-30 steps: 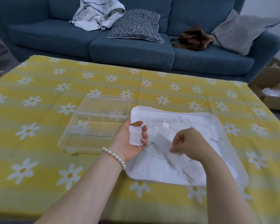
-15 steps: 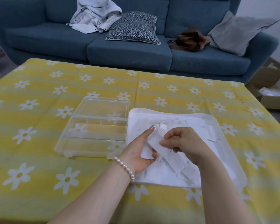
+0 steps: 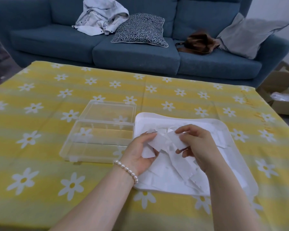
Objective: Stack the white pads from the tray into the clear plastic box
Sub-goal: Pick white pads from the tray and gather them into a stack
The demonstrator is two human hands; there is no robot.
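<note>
Left hand (image 3: 138, 150) and right hand (image 3: 198, 144) over white tray (image 3: 223, 124), fingers pinching white pads (image 3: 158, 142). Clear plastic box (image 3: 98, 130) open, just left of tray on desk (image 3: 40, 164).

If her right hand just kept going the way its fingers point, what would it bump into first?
Probably the left hand: the right hand, holding a white pad, points leftward at it above the tray. Depth is unclear.

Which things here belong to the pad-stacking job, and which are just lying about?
Job: loose white pads; shallow white tray; open clear plastic box; both hands, left and right, each holding pads.

Lying about: grey jacket, patterned cushion, brown leather bag, grey pillow.
</note>
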